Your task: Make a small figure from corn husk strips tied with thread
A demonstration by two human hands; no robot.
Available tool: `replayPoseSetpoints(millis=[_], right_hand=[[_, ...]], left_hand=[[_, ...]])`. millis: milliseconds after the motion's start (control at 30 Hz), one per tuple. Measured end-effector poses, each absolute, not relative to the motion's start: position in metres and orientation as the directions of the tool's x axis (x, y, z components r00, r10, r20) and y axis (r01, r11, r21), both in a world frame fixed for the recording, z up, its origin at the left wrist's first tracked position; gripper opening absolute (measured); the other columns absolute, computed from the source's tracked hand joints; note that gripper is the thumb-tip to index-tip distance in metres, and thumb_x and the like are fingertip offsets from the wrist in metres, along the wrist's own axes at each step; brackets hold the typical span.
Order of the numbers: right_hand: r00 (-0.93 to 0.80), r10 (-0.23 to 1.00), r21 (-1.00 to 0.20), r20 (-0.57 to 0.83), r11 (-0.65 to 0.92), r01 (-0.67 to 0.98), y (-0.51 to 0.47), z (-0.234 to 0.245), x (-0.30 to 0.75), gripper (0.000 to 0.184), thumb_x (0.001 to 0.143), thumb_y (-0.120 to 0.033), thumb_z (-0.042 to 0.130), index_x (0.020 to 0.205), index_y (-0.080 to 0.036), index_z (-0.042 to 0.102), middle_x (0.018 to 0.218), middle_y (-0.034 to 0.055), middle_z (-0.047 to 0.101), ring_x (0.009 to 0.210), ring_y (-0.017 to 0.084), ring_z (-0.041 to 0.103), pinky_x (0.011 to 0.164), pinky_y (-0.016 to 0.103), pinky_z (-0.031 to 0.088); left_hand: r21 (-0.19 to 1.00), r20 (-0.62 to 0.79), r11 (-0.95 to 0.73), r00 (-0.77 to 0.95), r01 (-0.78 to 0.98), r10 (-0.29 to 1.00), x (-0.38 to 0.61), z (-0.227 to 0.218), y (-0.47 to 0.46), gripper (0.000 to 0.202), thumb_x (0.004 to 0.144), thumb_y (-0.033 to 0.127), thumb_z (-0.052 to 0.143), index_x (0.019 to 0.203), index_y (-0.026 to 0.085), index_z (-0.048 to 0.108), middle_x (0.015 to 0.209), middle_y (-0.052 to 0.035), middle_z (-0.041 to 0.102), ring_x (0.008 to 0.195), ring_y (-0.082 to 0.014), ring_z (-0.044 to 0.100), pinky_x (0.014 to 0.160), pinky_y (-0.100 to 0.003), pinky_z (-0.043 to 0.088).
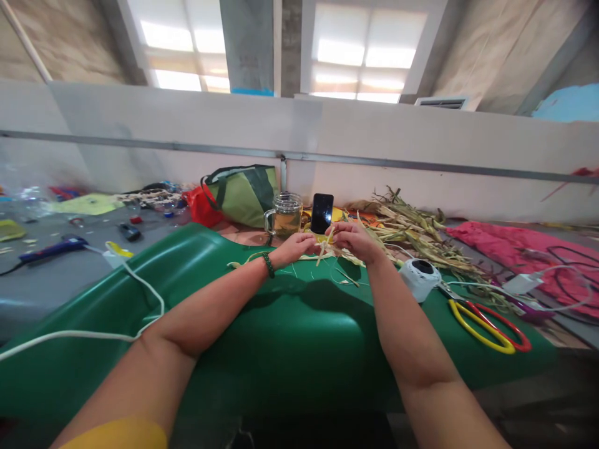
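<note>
Both hands meet over the far part of a green mat (pixel 299 349). Between them is a small piece made of pale, dry plant strips (pixel 324 248), its ends sticking out. My left hand (pixel 296 247), with a dark beaded bracelet on the wrist, pinches its left side. From the right, my right hand (pixel 356 241) grips the strips with thumb and fingers closed. Thin thread and strip scraps (pixel 347 278) lie on the mat just below. Behind the hands a phone (pixel 322 213) stands upright, and a glass mug (pixel 286 215) of amber liquid is left of it.
Scissors (pixel 489 327) with yellow and red handles and a white roll (pixel 420 279) lie right. Beyond are dried stalks (pixel 412 234) and pink cloth (pixel 510 249). Leftward are a green bag (pixel 243 194), a white cable (pixel 70 335) and a blue glue gun (pixel 53 247).
</note>
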State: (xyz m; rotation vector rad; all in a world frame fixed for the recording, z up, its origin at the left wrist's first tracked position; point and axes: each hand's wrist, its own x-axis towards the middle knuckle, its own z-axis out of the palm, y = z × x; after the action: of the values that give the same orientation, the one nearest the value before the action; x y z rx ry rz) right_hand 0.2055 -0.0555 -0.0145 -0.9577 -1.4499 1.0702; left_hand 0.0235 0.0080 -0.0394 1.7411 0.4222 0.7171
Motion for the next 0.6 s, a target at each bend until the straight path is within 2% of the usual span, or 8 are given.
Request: replayPoseSetpoints(millis=[167,267,467,600], right_hand=[[-0.097,0.948,-0.951,0.303,0.307,0.027,-0.053,-0.016,0.206,0.018,0.056,-0.021,0.066,0.072,-0.013,0.064,0.046,-0.0074,0.043,0.041,0.004,0.029,0.042,0.021,0.018],[-0.093,0.946,-0.948,0.312,0.316,0.038,-0.051,-0.016,0.204,0.017,0.055,-0.022,0.065,0.070,-0.014,0.063,0.047,-0.0070,0.045,0.041,0.004,0.029,0.041,0.021,0.018],[-0.105,0.958,-0.957,0.266,0.275,0.086,-0.051,-0.017,0.201,0.021,0.054,-0.022,0.059,0.074,-0.015,0.063,0.042,-0.0091,0.041,0.041,0.006,0.031,0.041,0.020,0.024],[-0.118,0.946,-0.946,0.303,0.313,0.078,-0.050,-0.017,0.201,0.019,0.056,-0.025,0.064,0.072,-0.015,0.062,0.047,-0.0077,0.044,0.042,0.005,0.030,0.041,0.020,0.021]], left_hand=[[0.977,0.153,-0.213,0.721,-0.008,0.676,0.026,-0.038,0.004,0.021,0.086,0.014,0.045,0.064,0.013,0.048,0.056,0.0012,0.058,0.055,-0.0087,0.058,0.063,-0.023,0.046],[0.982,0.107,-0.184,0.715,0.031,0.691,0.030,-0.041,0.005,0.023,0.088,0.014,0.042,0.066,0.014,0.047,0.055,-0.0003,0.060,0.052,-0.0091,0.059,0.059,-0.023,0.045],[0.984,0.104,-0.176,0.742,0.019,0.663,0.027,-0.039,0.005,0.018,0.084,0.018,0.049,0.068,0.012,0.052,0.063,-0.0022,0.064,0.059,-0.0097,0.061,0.066,-0.025,0.049],[0.983,0.144,-0.184,0.725,-0.024,0.674,0.019,-0.032,0.005,0.015,0.082,0.017,0.048,0.069,0.012,0.054,0.066,-0.0020,0.064,0.064,-0.0110,0.063,0.072,-0.027,0.049]])
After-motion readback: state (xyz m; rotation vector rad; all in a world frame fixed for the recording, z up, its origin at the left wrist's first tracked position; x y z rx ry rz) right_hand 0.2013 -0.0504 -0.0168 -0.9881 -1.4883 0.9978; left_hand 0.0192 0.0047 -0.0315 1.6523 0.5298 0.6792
